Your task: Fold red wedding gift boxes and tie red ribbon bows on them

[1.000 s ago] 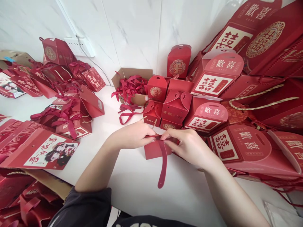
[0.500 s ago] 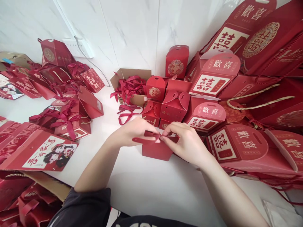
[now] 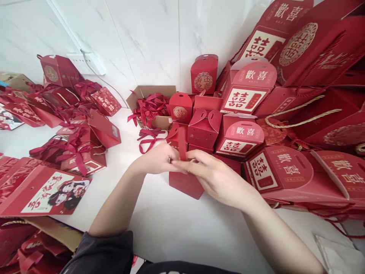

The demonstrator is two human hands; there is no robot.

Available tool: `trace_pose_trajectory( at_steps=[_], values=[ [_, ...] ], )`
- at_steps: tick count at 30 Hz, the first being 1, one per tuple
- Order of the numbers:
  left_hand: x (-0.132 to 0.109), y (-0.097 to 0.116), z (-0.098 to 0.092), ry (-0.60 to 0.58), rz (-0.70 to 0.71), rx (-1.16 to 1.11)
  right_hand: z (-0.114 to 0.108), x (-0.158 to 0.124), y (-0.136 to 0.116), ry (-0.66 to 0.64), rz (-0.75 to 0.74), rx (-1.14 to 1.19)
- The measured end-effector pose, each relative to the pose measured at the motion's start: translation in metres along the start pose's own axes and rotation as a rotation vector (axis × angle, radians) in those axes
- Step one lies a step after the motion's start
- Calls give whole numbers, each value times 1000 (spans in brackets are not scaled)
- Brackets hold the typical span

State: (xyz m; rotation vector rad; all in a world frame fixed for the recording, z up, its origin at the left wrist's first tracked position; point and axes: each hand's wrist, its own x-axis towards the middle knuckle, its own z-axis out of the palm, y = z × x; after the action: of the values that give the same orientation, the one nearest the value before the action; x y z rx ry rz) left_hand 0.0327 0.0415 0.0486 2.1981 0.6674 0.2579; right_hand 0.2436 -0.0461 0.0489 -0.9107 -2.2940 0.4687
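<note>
A small plain red paper box (image 3: 186, 184) stands on the white table (image 3: 176, 224) in front of me. Both hands meet over its top. My left hand (image 3: 155, 159) is closed, pinching the box's top flaps. My right hand (image 3: 211, 176) pinches a red ribbon strip (image 3: 182, 142) that stands up between the two hands. The box's top is hidden under my fingers.
Stacks of red gift boxes (image 3: 245, 133) and large red bags (image 3: 308, 57) crowd the right side. A cardboard box of red ribbons (image 3: 151, 106) sits by the wall. More ribbon-tied red boxes (image 3: 80, 152) and a flat printed bag (image 3: 48, 190) lie left.
The ribbon that hung down the box's front a second ago has been drawn up and now stands upright between my fingers. Both hands stayed over the box top.
</note>
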Motion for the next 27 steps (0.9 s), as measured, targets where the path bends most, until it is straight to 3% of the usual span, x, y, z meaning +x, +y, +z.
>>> trace_pose_trajectory(
  at_steps=[4,8,11,17,27],
  values=[
    [2,3,-3,-69,9,42,10,-1,13,187,39,-32],
    [1,4,-6,-147,27,-48,15,-2,25,297,170,-285],
    [2,4,-6,-161,12,-86,14,-1,26,285,299,-334],
    [3,7,-5,-153,-53,-111,4,3,11,46,392,245],
    [4,5,-5,-124,-52,-106,0,2,4,42,420,392]
  ],
)
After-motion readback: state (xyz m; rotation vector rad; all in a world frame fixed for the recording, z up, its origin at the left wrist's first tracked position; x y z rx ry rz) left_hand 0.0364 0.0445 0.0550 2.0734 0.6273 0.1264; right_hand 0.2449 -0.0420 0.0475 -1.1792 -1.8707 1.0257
